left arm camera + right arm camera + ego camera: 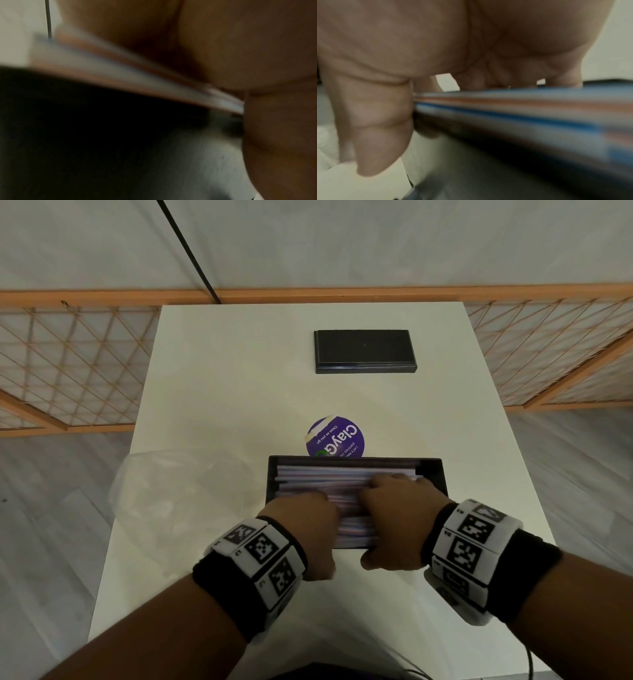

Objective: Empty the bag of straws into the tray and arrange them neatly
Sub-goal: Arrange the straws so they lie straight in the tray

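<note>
White table [212, 364] across the head view, holding everything else. Left of the tray, a crumpled clear bag [178, 494], lying slack and looking emptied. At the far end, a black lid-like slab [365, 350], well apart from the work. Nearer, a black tray [435, 474] with a purple round sticker [337, 436] just behind its far wall. Inside the tray, a bed of striped straws [346, 474], lying lengthwise left to right, mostly parallel already. Over their near half, left hand [305, 529] and right hand [394, 518] side by side, fingers bent down onto the pile; right thumb [373, 121] set against straw ends in the right wrist view. Closed round a bundle or merely pressing: cannot tell for either hand, given blur. Likely very light, stiff along the length yet easily crushed, smooth and prone to rolling; best gathered around the middle as a loose bundle, then tapped at the ends to square up.
</note>
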